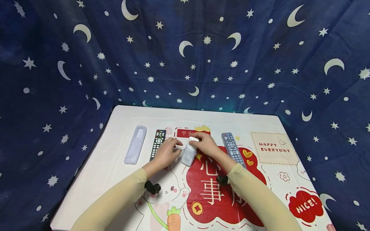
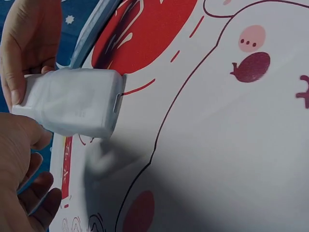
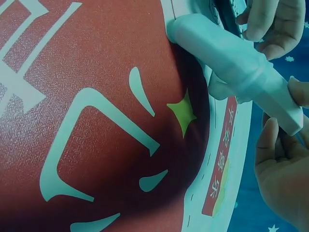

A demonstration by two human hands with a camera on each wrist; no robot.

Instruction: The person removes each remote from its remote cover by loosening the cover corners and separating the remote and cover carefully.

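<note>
A white remote (image 3: 277, 99) is partly inside a pale silicone cover (image 1: 188, 155), which lies bunched in folds around its middle. My right hand (image 1: 206, 144) pinches the bare far end of the remote between thumb and fingers and holds it tilted above the table. Close by on the left, my left hand (image 1: 167, 152) has its fingers loosely bent with nothing in them. In the left wrist view its thumb is very near the cover; whether they touch I cannot tell. The remote's button side is turned from view.
A black remote (image 1: 158, 141) lies just beyond my left hand. Farther left is an empty pale silicone cover (image 1: 135, 146). To the right, a grey remote in a cover (image 1: 232, 147) lies partly behind my right forearm. A printed cloth (image 1: 112, 134) covers the table.
</note>
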